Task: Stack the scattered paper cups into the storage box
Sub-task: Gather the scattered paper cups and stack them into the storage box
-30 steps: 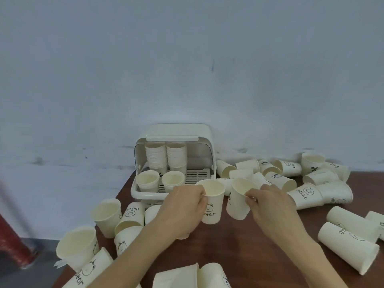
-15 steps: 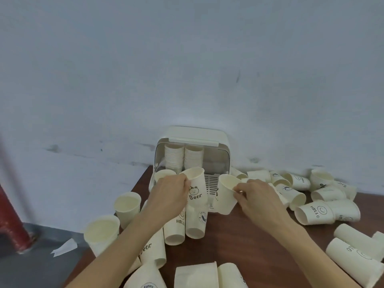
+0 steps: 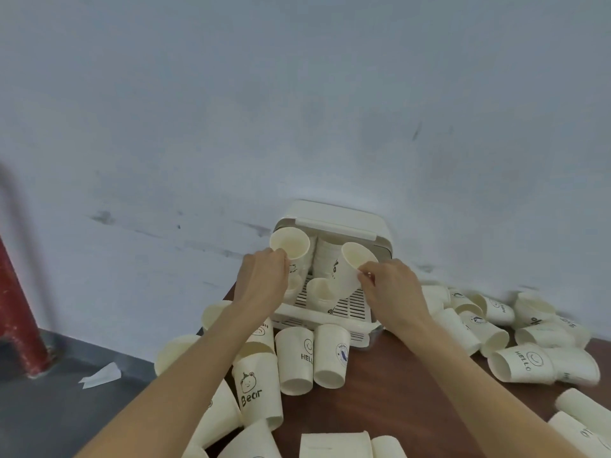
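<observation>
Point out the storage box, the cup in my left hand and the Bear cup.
storage box [image 3: 334,218]: head view, on its raised lid.
cup in left hand [image 3: 291,243]: head view, inside its open mouth.
Bear cup [image 3: 256,388]: head view, on its printed side.

You will find "Bear" printed under a bear drawing on one paper cup [image 3: 256,395] lying at front left. "HELLO" with a smiley stands on a lying cup [image 3: 295,358] before the storage box [image 3: 334,219], and again on a cup [image 3: 522,361] at right. Other cup prints are unreadable.
</observation>
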The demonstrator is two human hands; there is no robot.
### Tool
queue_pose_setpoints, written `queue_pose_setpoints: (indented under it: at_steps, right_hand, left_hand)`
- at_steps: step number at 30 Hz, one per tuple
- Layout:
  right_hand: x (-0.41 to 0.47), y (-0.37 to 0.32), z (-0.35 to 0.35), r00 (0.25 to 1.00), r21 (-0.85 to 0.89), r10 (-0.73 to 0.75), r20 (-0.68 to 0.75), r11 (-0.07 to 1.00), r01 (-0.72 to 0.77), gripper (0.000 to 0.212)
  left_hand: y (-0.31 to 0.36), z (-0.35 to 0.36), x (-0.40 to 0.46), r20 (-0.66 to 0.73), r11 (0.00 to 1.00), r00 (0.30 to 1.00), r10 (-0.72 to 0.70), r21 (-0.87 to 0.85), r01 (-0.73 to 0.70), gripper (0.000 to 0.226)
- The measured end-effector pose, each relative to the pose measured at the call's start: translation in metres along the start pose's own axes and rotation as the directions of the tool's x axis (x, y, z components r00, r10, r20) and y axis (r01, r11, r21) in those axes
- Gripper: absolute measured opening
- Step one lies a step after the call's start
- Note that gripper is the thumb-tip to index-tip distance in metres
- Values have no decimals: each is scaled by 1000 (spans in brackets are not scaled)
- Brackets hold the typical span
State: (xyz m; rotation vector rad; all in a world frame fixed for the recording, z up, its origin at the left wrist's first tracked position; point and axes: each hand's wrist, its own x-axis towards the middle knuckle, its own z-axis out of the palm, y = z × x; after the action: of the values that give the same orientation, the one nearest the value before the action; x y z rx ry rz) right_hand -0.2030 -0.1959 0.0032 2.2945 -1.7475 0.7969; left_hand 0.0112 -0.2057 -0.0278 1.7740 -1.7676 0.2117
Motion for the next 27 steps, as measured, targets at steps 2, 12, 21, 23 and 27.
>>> queue_pose_setpoints:
  at_steps: [2, 12, 21, 23, 27]
  right_hand:
    - [3, -2, 5, 1000, 5, -14, -10, 1000, 14, 23]
    - [14, -8, 32, 995, -38, -95, -40, 995, 93, 22]
    - [16, -14, 56, 982, -194, -171, 81, 964, 183, 16]
    - [15, -15, 61, 975, -232, -179, 133, 951, 206, 15]
    - [10, -18, 69, 963, -270, -150, 222, 940, 209, 16]
  left_hand:
    - [-4, 9, 2, 42, 999, 999, -2, 47, 0, 26]
    - [-14, 43, -1, 206, 982, 978, -3, 187, -36, 20]
    - [-8, 49, -8, 324, 965, 946, -10, 250, -76, 25]
    - [-7, 47, -9, 330, 963, 944, -10, 256, -79, 25]
    - [-5, 46, -13, 322, 965, 947, -23, 254, -63, 27]
